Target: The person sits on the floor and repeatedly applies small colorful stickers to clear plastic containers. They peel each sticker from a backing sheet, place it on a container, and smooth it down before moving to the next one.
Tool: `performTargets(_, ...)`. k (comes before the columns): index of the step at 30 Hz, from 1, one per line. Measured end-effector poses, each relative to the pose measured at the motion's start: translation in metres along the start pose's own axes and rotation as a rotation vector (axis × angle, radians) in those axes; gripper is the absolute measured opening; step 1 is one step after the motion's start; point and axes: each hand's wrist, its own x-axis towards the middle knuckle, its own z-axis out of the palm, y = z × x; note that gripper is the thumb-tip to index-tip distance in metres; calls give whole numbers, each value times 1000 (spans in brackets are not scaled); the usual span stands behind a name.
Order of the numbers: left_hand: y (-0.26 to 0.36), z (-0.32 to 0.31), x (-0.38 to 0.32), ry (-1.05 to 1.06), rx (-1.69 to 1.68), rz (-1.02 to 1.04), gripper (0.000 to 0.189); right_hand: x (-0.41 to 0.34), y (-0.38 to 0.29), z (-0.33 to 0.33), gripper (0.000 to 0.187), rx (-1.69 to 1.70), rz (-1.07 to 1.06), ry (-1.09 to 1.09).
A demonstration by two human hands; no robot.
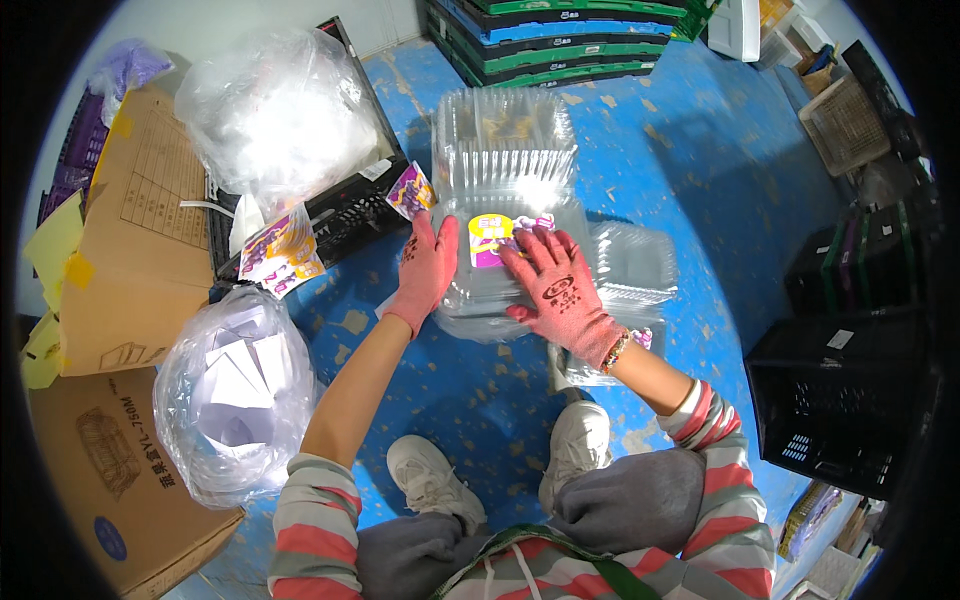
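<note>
A stack of clear plastic clamshell boxes (480,289) stands before me, with a purple and yellow grape label (491,236) on the upper lid. My right hand (559,292), in a pink coated glove, lies spread on that lid and covers part of the label. At the lid's left edge is my left hand (427,270), gloved alike, its fingers close to a small grape label (412,191); whether it holds that label I cannot tell. Behind stand more nested clear boxes (502,135). To the right lie smaller clear trays (634,259), and a labelled clear box shows partly beneath my right wrist.
On the left, a black crate (352,217) carries a clear plastic bag (277,112) and grape labels (281,251). Nearer are a bag of white papers (240,382) and cardboard boxes (142,225). Stacked green, blue and black crates (555,45) stand behind; black crates (840,397) line the right.
</note>
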Motion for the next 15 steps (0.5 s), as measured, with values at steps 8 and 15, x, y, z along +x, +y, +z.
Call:
performTargets(8,-37,-25,-25,-76,17,27,42,2,7,-7,67,-111,-173,83)
performTargets(15,-18,-5,-22,-199,-306,52,63,29,21,-28,41,-103,-22,238)
